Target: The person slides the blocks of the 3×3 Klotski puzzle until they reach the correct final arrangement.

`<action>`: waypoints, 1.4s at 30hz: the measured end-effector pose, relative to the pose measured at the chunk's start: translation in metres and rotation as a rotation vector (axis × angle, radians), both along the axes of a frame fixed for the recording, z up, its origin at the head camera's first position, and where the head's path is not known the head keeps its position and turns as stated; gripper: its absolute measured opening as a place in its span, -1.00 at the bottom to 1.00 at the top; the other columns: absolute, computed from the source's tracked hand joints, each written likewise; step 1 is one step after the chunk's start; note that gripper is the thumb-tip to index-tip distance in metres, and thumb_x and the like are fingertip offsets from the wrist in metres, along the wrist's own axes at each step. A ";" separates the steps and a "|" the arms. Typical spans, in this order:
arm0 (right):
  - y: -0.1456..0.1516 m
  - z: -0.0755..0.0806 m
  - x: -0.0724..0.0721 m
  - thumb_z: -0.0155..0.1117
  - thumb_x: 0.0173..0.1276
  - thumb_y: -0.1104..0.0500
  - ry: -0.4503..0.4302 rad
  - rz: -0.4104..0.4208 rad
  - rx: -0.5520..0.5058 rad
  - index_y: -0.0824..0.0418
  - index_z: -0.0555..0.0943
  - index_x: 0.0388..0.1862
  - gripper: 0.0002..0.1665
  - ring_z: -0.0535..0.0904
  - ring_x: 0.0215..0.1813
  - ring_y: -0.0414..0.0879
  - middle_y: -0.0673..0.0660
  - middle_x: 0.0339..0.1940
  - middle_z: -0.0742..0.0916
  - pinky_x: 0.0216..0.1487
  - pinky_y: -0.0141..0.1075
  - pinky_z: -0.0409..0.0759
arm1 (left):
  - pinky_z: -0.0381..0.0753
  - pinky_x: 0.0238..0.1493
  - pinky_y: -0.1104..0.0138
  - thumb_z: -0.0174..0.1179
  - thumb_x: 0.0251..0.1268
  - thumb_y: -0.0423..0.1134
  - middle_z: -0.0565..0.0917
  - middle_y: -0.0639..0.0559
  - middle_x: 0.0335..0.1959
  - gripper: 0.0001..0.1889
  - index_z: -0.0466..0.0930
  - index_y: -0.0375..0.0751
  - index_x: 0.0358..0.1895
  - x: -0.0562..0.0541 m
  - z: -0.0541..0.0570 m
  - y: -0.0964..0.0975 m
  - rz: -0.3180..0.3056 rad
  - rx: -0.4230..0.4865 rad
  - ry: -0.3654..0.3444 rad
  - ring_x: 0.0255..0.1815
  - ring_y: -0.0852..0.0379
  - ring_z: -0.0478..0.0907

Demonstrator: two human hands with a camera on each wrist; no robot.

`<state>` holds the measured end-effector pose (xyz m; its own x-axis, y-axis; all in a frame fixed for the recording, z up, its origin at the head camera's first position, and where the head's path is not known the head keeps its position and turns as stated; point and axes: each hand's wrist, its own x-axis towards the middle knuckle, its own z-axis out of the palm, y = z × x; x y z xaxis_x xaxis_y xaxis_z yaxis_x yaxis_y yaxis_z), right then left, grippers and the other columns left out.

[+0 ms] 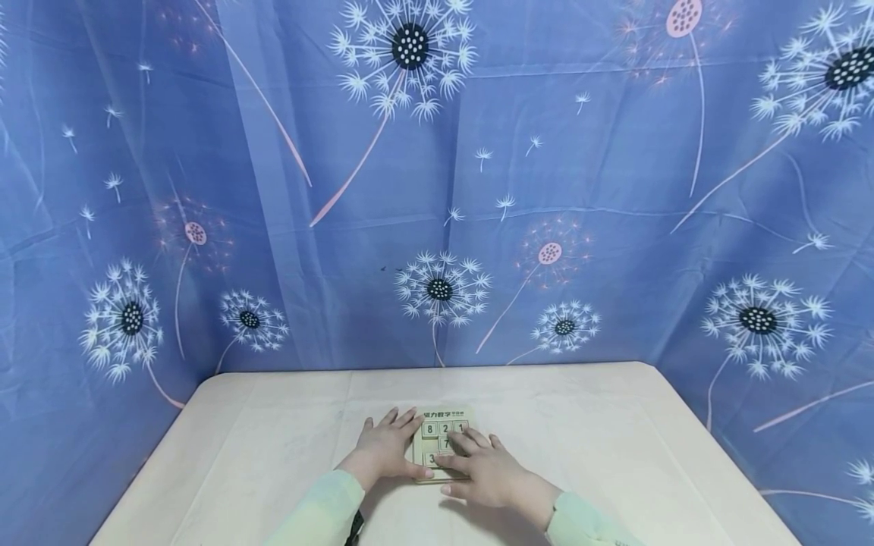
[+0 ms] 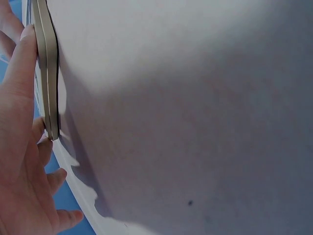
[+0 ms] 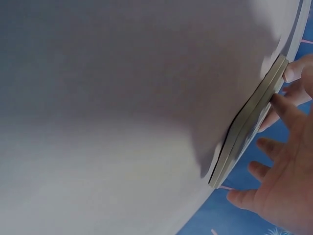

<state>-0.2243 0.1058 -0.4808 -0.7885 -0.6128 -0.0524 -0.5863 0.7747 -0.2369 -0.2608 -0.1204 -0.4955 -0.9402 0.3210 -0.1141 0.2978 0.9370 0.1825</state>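
A person's left grip [image 1: 385, 447], a bare hand in a pale green sleeve [image 1: 321, 504], steadies a flat, cream-coloured rectangular number puzzle [image 1: 429, 445] on a cream worktop [image 1: 580, 425]. The thumb and forefinger are clamped along the puzzle's left side, the thumb at its near corner and the forefinger near the far one, while the remaining fingers spread away from it. The puzzle lies just right of that grip and partly beneath the right grip [image 1: 488, 474], whose fingers are apart, loosely extended over the square cream tiles [image 1: 445, 429] with black numerals; it encloses nothing.

An 8, a 2 and a 1 line the row ahead of the right grip's fingertips, with a 7 just beside them and a 3 nearer the left grip's thumb; the other numerals are hidden under the fingers. A tile-sized space appears between the left grip and the 7. Beyond both grips hangs a blue cloth printed with dandelions [image 1: 355, 288].

Risks, as judged here: a sideways push from the right grip could skid the puzzle if the left eases off; fingers spanning several tiles could nudge the wrong one; and a slanted press could jam a tile against its neighbour.
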 end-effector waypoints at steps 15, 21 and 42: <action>0.011 0.000 -0.003 0.15 0.45 -0.34 0.016 -0.057 -0.011 -0.04 0.55 0.42 -0.31 0.28 0.60 0.35 0.23 0.59 0.43 0.45 0.51 0.26 | 0.23 0.53 -0.37 0.42 -0.08 0.46 0.32 0.03 0.62 0.10 0.33 0.01 0.55 0.001 -0.002 -0.001 0.002 0.027 -0.003 0.64 -0.22 0.23; 0.012 -0.002 -0.008 0.13 0.45 -0.35 0.001 -0.078 -0.025 -0.02 0.54 0.43 -0.28 0.27 0.60 0.37 0.25 0.59 0.43 0.45 0.51 0.25 | 0.22 0.53 -0.37 0.42 -0.08 0.46 0.33 0.03 0.62 0.09 0.33 0.01 0.55 0.002 -0.001 -0.001 0.004 0.034 -0.003 0.64 -0.22 0.23; -0.006 -0.007 -0.015 0.11 0.45 -0.40 -0.012 -0.058 -0.011 -0.14 0.55 0.43 -0.31 0.28 0.62 0.26 0.19 0.60 0.43 0.47 0.46 0.29 | 0.22 0.54 -0.37 0.39 -0.06 0.48 0.30 0.04 0.63 0.10 0.31 0.03 0.56 0.000 -0.002 -0.001 -0.002 0.013 -0.004 0.64 -0.20 0.22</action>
